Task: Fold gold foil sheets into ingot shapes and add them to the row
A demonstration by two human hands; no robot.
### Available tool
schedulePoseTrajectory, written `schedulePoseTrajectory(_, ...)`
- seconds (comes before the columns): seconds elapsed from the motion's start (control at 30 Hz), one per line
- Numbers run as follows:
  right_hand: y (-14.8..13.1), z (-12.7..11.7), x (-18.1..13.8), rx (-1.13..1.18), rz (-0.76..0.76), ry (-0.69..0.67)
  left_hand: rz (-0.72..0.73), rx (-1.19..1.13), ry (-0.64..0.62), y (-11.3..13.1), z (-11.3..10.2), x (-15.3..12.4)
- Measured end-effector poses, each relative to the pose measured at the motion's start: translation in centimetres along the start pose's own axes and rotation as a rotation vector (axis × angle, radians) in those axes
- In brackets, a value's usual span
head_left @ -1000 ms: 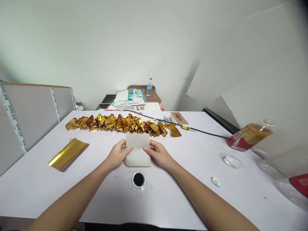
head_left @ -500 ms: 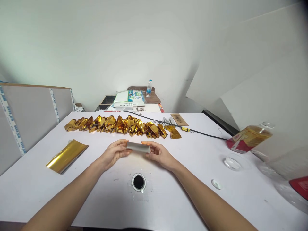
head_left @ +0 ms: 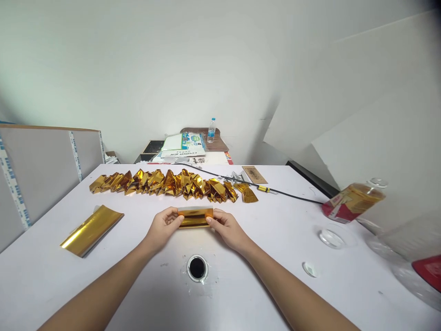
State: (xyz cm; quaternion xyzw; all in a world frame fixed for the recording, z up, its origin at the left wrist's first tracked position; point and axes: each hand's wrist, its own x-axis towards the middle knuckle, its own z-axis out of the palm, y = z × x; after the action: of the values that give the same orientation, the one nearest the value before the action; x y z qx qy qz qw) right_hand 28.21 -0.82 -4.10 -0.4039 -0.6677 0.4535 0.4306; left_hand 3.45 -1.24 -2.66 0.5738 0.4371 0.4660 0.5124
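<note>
A sheet of gold foil paper (head_left: 193, 220) is stretched between my two hands, its shiny side facing me and a greyish strip along the top edge. My left hand (head_left: 164, 228) pinches its left end, thumb in front. At the right end, my right hand (head_left: 227, 228) grips it the same way. Beyond the hands lies a long row of folded gold paper pieces (head_left: 156, 183), pressed side by side. Off to the left rests a stack of gold foil sheets (head_left: 93, 231), slightly curled.
A black cable (head_left: 292, 195) crosses the back right, near a brown card (head_left: 255, 174). At right are a tilted bottle (head_left: 351, 202), a clear lid (head_left: 331, 238), a white cap (head_left: 309, 269) and a large clear container (head_left: 409, 257). A round hole (head_left: 197, 268) sits nearer me.
The paper has turned in my hands: its grey side faced me before, and now the gold side shows. Both thumbs have come to the front. The view has shifted slightly.
</note>
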Motion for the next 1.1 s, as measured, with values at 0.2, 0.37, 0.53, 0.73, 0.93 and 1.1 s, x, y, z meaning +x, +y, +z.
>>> schedulePoseTrajectory(0.2, 0.6, 0.4, 0.1, 0.148, 0.083, 0.044, -0.004, 0.09, 0.012, 0.1, -0.2, 0.1)
schedulePoseTrajectory(0.37, 1.0, 0.4, -0.1, 0.109, 0.103, 0.026, 0.007, 0.032, 0.089, -0.4, -0.4, 0.3)
schedulePoseTrajectory(0.53, 0.7, 0.2, 0.0, 0.138, 0.076, 0.044, -0.006, 0.021, 0.101, -0.9, -0.6, 0.5)
schedulePoseTrajectory(0.73, 0.8, 0.1, 0.2, 0.145, 0.081, 0.098, 0.007, 0.03, 0.099, -0.6, -0.5, 0.5)
schedulePoseTrajectory(0.93, 1.2, 0.3, 0.3, 0.173, 0.099, 0.119, 0.017, 0.044, 0.113, -0.4, -0.7, 0.6)
schedulePoseTrajectory(1.1, 1.3, 0.4, 0.4, 0.226, 0.124, 0.147, 0.008, 0.073, 0.119, -0.3, -0.7, 0.6)
